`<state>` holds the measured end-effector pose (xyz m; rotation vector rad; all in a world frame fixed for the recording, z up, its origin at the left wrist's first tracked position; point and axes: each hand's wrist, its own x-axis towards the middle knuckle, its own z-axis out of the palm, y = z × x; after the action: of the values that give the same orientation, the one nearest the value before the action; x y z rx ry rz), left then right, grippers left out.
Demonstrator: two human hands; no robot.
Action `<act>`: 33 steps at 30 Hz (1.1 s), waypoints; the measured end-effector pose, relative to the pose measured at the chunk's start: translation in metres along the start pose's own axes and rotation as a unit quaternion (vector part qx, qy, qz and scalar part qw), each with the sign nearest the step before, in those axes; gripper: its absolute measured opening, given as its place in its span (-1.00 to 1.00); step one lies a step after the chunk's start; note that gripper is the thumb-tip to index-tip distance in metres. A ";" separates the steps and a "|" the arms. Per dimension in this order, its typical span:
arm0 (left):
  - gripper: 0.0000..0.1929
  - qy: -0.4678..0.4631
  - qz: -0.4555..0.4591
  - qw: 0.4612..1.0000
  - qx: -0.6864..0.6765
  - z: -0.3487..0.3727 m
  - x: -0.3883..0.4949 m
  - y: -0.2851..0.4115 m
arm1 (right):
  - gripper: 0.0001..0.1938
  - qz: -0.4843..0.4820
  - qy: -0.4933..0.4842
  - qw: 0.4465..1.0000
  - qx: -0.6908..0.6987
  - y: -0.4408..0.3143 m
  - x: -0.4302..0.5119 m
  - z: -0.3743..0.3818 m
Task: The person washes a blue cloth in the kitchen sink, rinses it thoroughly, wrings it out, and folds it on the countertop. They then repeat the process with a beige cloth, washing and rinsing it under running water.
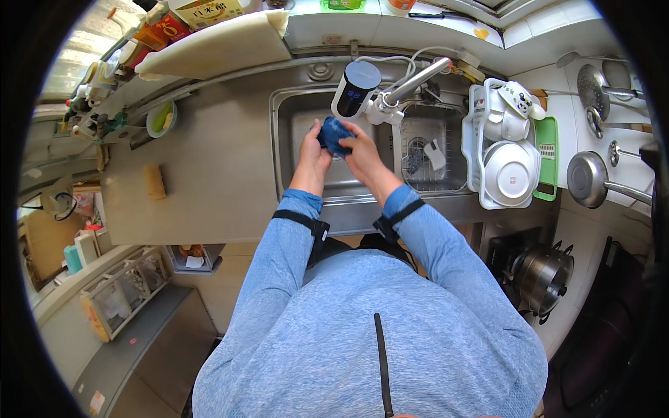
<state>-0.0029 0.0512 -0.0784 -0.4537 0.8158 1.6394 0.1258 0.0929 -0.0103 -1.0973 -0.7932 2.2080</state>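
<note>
A bunched blue cloth (334, 135) is held between both hands over the left basin of a steel sink (300, 172). My left hand (312, 152) grips its left side, thumb up. From the right, my right hand (361, 150) has its fingers curled over the cloth. Just beyond the hands stands a white electric faucet (357, 89) with a black display and a chrome spout (420, 79). Whether water runs cannot be seen. In the right basin, a wire rack (449, 167) surrounds a white object (435, 154) near the drain.
A white dish rack (474, 157) with bowls and cups stands right of the sink, beside a green grater (546, 157). On the steel counter lie a yellow sponge (154, 182) and a bowl (161, 119) with green produce. Pans (586, 178) hang at right; a steel pot (543, 279) sits below.
</note>
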 end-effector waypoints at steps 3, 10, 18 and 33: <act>-0.70 0.006 -0.077 0.995 0.061 0.010 0.005 -0.003 | -0.54 -0.091 0.045 0.958 -0.268 0.001 -0.050 0.009; -0.61 0.119 0.020 0.989 0.089 0.033 -0.015 -0.047 | -0.64 -0.148 0.180 0.813 -0.534 -0.006 0.008 0.010; -0.53 0.147 0.047 0.970 0.186 0.010 -0.002 -0.009 | -0.60 -0.177 0.180 0.829 -0.500 0.014 0.013 0.021; -0.69 0.141 0.113 0.976 0.126 0.027 -0.006 -0.007 | -0.83 0.037 0.185 0.961 -0.202 0.013 0.060 -0.019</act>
<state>0.0090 0.0670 -0.0581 -0.4307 1.3106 1.6693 0.1074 0.1305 -0.0597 -1.6994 -1.0713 1.8506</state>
